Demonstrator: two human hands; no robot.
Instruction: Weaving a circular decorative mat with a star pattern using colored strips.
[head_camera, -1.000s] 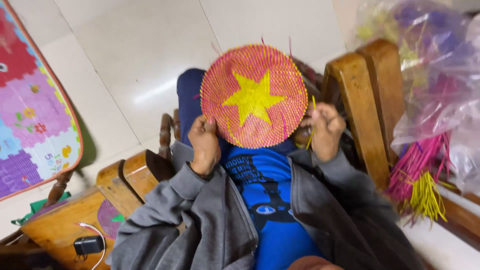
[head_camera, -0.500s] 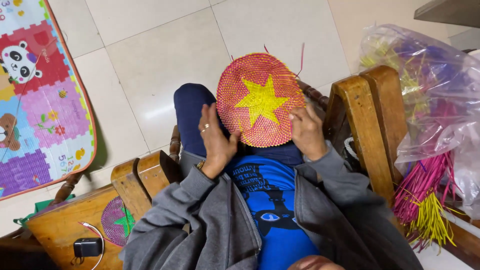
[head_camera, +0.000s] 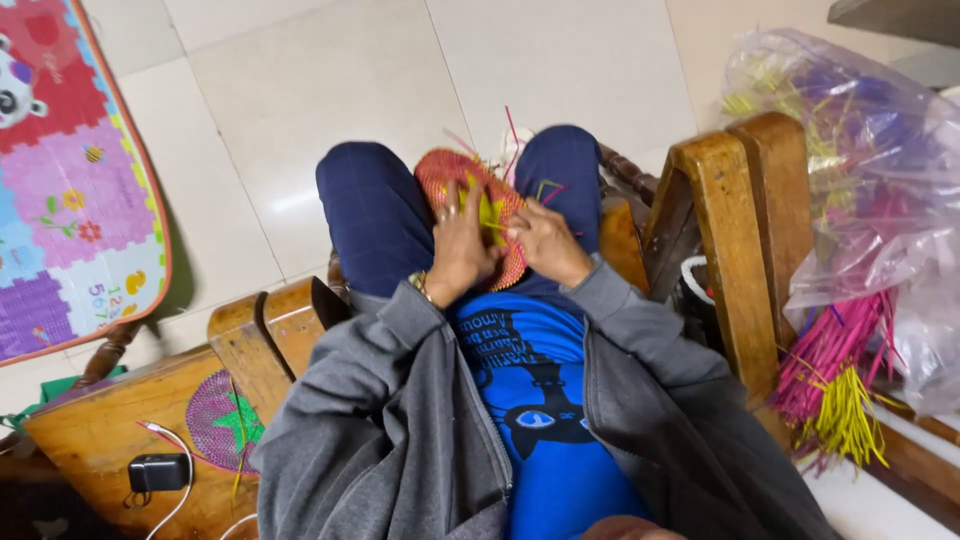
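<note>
Landmark: the round woven disc (head_camera: 478, 205), red with a yellow star, held upright-ish on the lap between the two knees in dark blue trousers.

Far left of the disc: a patchwork foam play mat (head_camera: 70, 180) on the tiled floor (head_camera: 330, 70). Below-left of the disc: a wooden chair arm (head_camera: 255, 335), and beyond it a wooden side surface carrying a second small woven piece, purple with a green star (head_camera: 222, 420), plus a black charger with a white cable (head_camera: 158, 470).

At the disc: left hand (head_camera: 460, 245) laid flat against its near face, fingers spread and pressing, not pinching anything that shows. Right hand (head_camera: 545, 240) at the disc's right edge; the grip looks pressed together on a thin strip, though the fingertips are too small here to be sure. Loose strip ends (head_camera: 515, 135), pink and yellow, stick up from the top rim.

Right of the disc: the other chair arm (head_camera: 720, 230), then a clear plastic bag (head_camera: 860, 170) stuffed with coloured strips, with pink and yellow strips (head_camera: 835, 380) spilling from its lower end.

Risks, as judged: the unfinished ends at the rim could slip out of the weave if the left hand's pressure eases. The disc rests only on the thighs, so it could slide to the floor. A hard pull from the right hand could kink or snap a strip.
</note>
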